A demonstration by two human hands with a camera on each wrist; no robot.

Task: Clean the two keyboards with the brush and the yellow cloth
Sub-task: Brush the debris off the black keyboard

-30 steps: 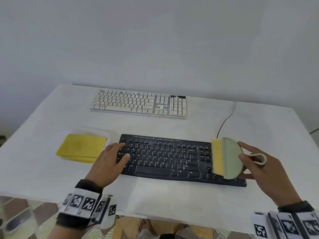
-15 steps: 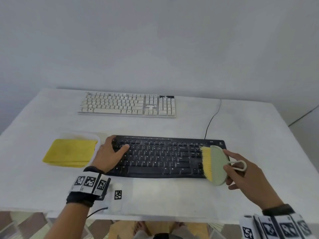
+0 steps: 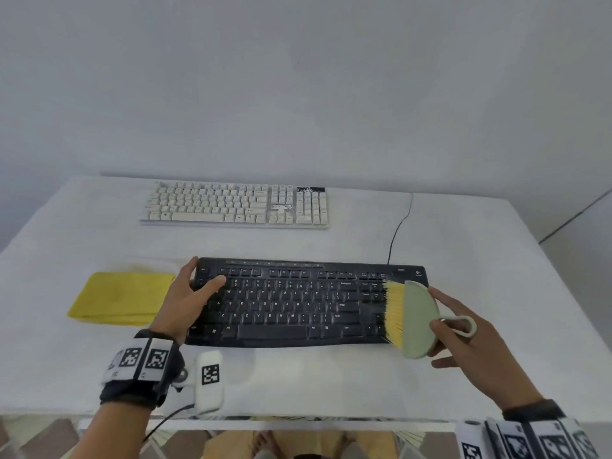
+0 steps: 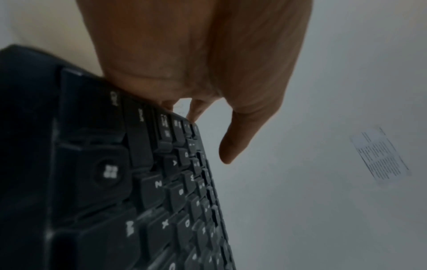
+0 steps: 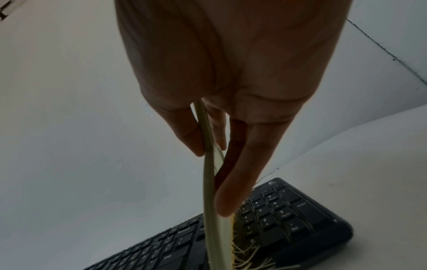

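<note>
Farthest left on my desk lies the yellow cloth, folded flat, just beside the left end of the black keyboard. My left hand grips that left end: the thumb lies over the upper keys and the fingers curl round the edge, as the left wrist view shows with the keys close under the palm. Behind, well apart, sits the white keyboard near the wall. A dark cable runs from the black keyboard's back edge toward the rear of the desk. At the right end, my right hand pinches the green brush by its body, thumb on top, fingers behind, beside the looped handle. The yellow bristles point left and touch the number pad keys. In the right wrist view the brush stands edge-on between thumb and fingers over the keyboard.
</note>
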